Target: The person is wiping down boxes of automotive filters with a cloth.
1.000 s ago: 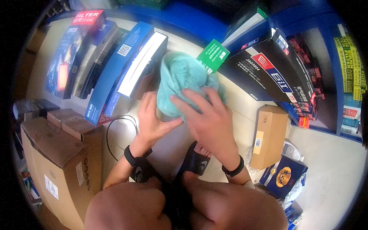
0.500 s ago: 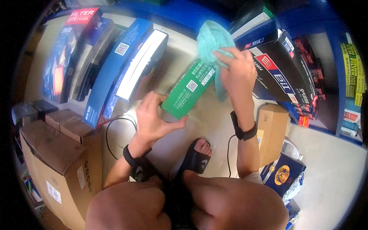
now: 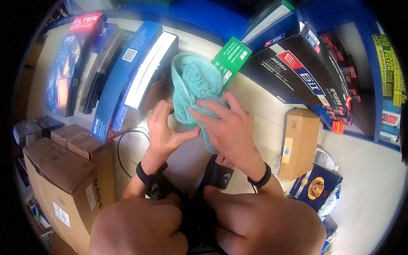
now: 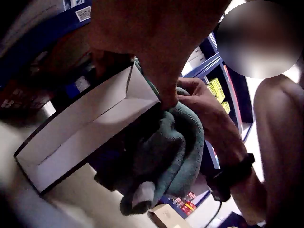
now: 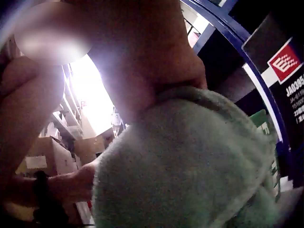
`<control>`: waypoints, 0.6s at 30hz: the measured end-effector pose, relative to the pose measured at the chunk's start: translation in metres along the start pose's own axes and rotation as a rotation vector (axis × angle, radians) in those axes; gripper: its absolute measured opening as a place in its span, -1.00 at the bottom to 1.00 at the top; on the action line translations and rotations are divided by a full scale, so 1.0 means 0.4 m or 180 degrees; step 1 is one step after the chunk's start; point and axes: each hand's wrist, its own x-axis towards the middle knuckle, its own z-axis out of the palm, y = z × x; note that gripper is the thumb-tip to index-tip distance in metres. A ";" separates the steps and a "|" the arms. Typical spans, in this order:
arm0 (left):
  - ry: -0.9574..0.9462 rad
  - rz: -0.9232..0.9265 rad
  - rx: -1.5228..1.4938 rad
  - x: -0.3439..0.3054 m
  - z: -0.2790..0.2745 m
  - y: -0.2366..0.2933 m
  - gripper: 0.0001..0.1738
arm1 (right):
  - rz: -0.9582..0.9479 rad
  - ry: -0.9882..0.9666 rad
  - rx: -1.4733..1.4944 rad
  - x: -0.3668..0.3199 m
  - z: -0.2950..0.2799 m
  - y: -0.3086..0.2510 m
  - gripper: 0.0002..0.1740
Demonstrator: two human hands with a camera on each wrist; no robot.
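My left hand point(image 3: 163, 127) grips the near end of a long green box point(image 3: 233, 59) with white print, thumb on one side and fingers on the other. Seen from the left wrist, the box's white inside point(image 4: 85, 128) shows through an open side. A teal cloth point(image 3: 196, 78) with a cartoon drawing and the word "SKIP" lies over the near and middle part of the box, hiding it there. My right hand point(image 3: 233, 129) holds the cloth against the box with bent fingers, its fingertips on the fabric. The cloth fills much of the right wrist view.
Filter boxes stand upright at left, a blue one point(image 3: 123, 80) nearest. A large black filter box point(image 3: 293, 70) leans by the blue shelf at right. Brown cartons point(image 3: 63, 178) flank the left leg; a smaller brown box point(image 3: 298, 144) and a dark blue pack point(image 3: 316, 187) sit at right.
The right hand carried the cloth up to the box's far right end, uncovering its green face, then brought it back toward the left hand. The left hand keeps its hold, nearly in place.
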 end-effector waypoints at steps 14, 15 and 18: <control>-0.0003 0.0090 0.0176 0.018 -0.002 -0.006 -0.28 | 0.0514 0.0870 -0.0926 0.174 -0.013 0.293 -0.46; -0.0020 0.0100 0.0104 0.016 -0.001 -0.009 -0.29 | 0.0515 0.0856 -0.0914 0.162 -0.012 0.285 -0.46; -0.0028 -0.0004 0.0098 0.015 -0.001 -0.006 -0.30 | 0.0435 0.0754 -0.0706 0.107 -0.003 0.236 -0.44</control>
